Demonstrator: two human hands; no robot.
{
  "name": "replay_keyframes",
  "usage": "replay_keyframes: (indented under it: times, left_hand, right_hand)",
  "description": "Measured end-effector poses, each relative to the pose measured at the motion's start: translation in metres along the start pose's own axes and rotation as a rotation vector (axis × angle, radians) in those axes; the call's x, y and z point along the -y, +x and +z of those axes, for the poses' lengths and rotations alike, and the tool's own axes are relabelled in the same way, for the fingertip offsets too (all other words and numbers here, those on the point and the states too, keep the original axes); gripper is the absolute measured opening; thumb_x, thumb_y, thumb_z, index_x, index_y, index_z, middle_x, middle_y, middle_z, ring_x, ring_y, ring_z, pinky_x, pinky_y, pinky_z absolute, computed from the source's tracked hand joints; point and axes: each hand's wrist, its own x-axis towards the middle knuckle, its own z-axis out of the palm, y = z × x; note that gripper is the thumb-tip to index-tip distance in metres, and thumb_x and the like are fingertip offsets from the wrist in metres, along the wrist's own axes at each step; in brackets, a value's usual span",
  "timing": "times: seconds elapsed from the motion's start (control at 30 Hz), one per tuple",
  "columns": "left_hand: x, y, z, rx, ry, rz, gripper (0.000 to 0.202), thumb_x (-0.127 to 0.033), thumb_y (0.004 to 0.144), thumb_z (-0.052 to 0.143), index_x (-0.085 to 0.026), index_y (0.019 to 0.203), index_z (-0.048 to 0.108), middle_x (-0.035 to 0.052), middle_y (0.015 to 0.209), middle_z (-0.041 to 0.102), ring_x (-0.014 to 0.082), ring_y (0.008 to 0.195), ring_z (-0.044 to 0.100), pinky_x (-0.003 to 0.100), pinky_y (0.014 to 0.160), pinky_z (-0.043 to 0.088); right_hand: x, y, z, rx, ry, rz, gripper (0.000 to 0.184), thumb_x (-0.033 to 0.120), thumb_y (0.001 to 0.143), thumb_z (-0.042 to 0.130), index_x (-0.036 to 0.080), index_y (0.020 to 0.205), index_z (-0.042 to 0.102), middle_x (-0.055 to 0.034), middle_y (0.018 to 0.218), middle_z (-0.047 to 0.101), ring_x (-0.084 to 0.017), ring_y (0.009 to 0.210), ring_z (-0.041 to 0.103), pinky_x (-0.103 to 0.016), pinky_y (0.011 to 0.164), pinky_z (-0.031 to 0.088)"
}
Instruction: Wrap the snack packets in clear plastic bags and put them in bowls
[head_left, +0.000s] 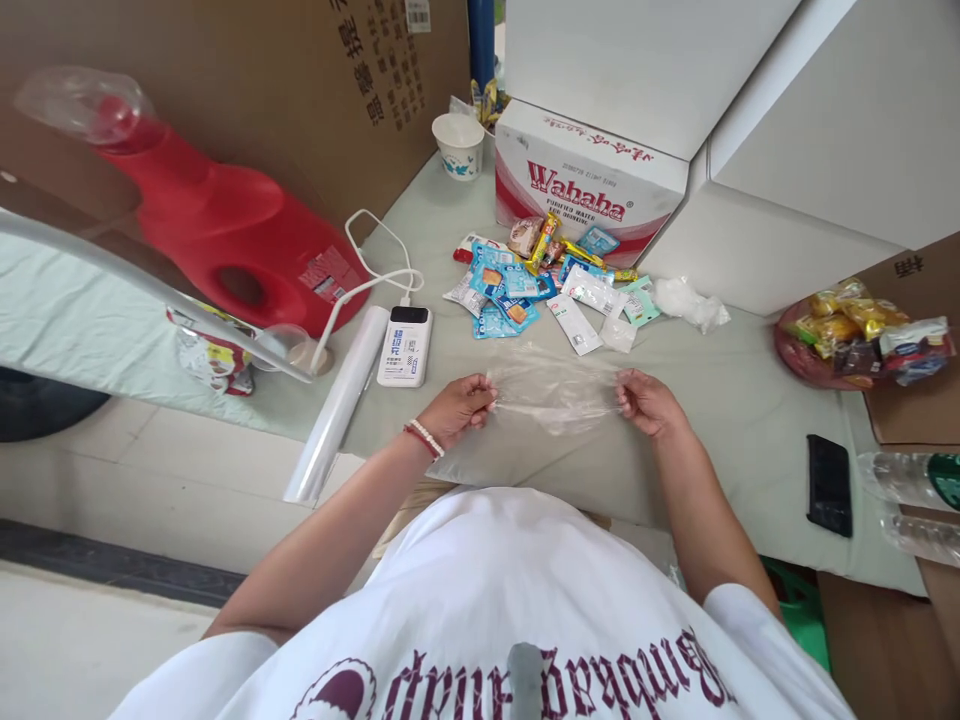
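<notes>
Head camera: left hand (459, 408) and right hand (651, 402) pinch thin clear plastic (555, 388) at opposite sides, likely to spread it (snack packets (517, 284) lie beyond both hands).

One head-worn camera, facing forward and steeply down over the wearer's own chest.
The lens sits above the white shirt (517, 570), so close that the cloth fills the bottom edge, its lettering upside down; the left hand (459, 408) and right hand (651, 402) lie around the middle of the frame, within arm's reach. Past them the view runs across the table (735, 430) to a white-and-red carton (574, 215), farther off. The angle is wide, taking in a red jug (225, 220) at left, a snack-filled bowl (799, 355) at right and floor tiles (187, 450) at lower left.
</notes>
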Motion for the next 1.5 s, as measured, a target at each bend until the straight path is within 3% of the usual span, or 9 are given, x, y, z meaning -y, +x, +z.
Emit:
replay_keyframes:
  times: [0.13, 0.27, 0.37, 0.47, 0.73, 0.87, 1.03, 1.13, 1.5]
  left_hand:
    - [0.002, -0.007, -0.017, -0.394, 0.368, 0.156, 0.028, -0.031, 0.073, 0.077, -0.019, 0.089, 0.058, -0.0028, 0.069, 0.055, 0.0123, 0.055, 0.048, 0.027, 0.056, 0.041]
    - [0.002, -0.016, 0.006, -0.717, 0.816, 0.677, 0.018, -0.027, 0.085, 0.064, -0.02, 0.102, 0.064, 0.0099, 0.102, 0.066, 0.0262, 0.098, 0.062, 0.044, 0.094, 0.049]
    - [0.005, -0.009, 0.035, -0.463, 1.076, 0.865, 0.02, -0.028, 0.096, 0.053, -0.021, 0.108, 0.069, 0.0128, 0.115, 0.07, 0.0297, 0.12, 0.06, 0.049, 0.11, 0.042]
    - [0.015, 0.011, 0.043, -0.233, 1.333, 0.835, 0.04, -0.033, 0.1, 0.052, -0.02, 0.136, 0.063, 0.0164, 0.151, 0.057, 0.0325, 0.148, 0.044, 0.054, 0.124, 0.028]
    - [0.039, 0.007, -0.026, -0.027, 1.607, 0.713, 0.079, -0.059, 0.098, 0.051, -0.02, 0.164, 0.033, 0.0178, 0.172, 0.025, 0.036, 0.159, 0.028, 0.067, 0.128, 0.003]
    - [0.038, 0.001, -0.031, -0.013, 1.601, 0.709, 0.082, -0.065, 0.095, 0.053, -0.024, 0.164, 0.034, 0.0166, 0.173, 0.023, 0.0359, 0.16, 0.026, 0.066, 0.128, -0.001]
    - [0.036, 0.002, -0.03, 0.005, 1.591, 0.724, 0.081, -0.064, 0.096, 0.052, -0.024, 0.164, 0.034, 0.015, 0.173, 0.023, 0.0348, 0.16, 0.027, 0.064, 0.129, -0.002]
    - [0.036, 0.002, -0.031, -0.009, 1.59, 0.734, 0.079, -0.064, 0.096, 0.053, -0.025, 0.163, 0.036, 0.0141, 0.173, 0.025, 0.0349, 0.159, 0.029, 0.064, 0.13, 0.002]
    - [0.037, 0.003, -0.032, -0.013, 1.572, 0.754, 0.075, -0.066, 0.098, 0.049, -0.024, 0.16, 0.042, 0.0134, 0.172, 0.027, 0.0336, 0.158, 0.03, 0.063, 0.13, 0.0]
  right_hand:
    - [0.01, 0.009, -0.013, -0.12, -0.104, -0.124, 0.033, 0.03, 0.075, 0.083, 0.02, 0.099, 0.062, 0.0, 0.076, 0.066, -0.012, 0.062, 0.06, -0.023, 0.053, 0.056]
    - [-0.002, -0.012, 0.006, -0.439, -0.607, -0.685, 0.041, 0.04, 0.089, 0.068, 0.02, 0.124, 0.061, -0.0152, 0.125, 0.063, -0.028, 0.116, 0.062, -0.052, 0.095, 0.059]
    - [-0.03, -0.035, 0.033, -0.295, -0.947, -1.026, 0.039, 0.037, 0.099, 0.056, 0.022, 0.135, 0.061, -0.0181, 0.144, 0.056, -0.033, 0.138, 0.05, -0.06, 0.112, 0.047]
    - [-0.062, -0.053, 0.037, 0.017, -1.165, -1.038, 0.045, 0.035, 0.102, 0.053, 0.026, 0.146, 0.057, -0.0145, 0.156, 0.051, -0.034, 0.147, 0.045, -0.062, 0.118, 0.042]
    - [-0.048, -0.067, -0.071, 0.174, -1.271, -0.805, 0.034, 0.04, 0.102, 0.053, 0.033, 0.128, 0.073, -0.0079, 0.14, 0.068, -0.031, 0.128, 0.064, -0.054, 0.104, 0.057]
    - [0.035, -0.003, -0.006, -0.037, -1.362, -0.837, 0.03, 0.039, 0.101, 0.049, 0.029, 0.11, 0.077, -0.0093, 0.108, 0.076, -0.031, 0.103, 0.068, -0.049, 0.088, 0.058]
    - [0.123, 0.116, 0.146, -0.209, -1.548, -0.773, 0.038, 0.028, 0.095, 0.063, 0.017, 0.131, 0.065, -0.0198, 0.14, 0.06, -0.036, 0.121, 0.061, -0.047, 0.095, 0.053]
    - [0.142, 0.155, 0.194, -0.181, -1.669, -0.705, 0.059, 0.03, 0.089, 0.072, 0.01, 0.142, 0.054, -0.0236, 0.141, 0.058, -0.037, 0.119, 0.063, -0.045, 0.095, 0.053]
    - [0.169, 0.113, 0.134, 0.049, -1.863, -0.769, 0.049, 0.03, 0.09, 0.064, 0.015, 0.137, 0.059, -0.0174, 0.132, 0.065, -0.032, 0.112, 0.066, -0.036, 0.089, 0.05]
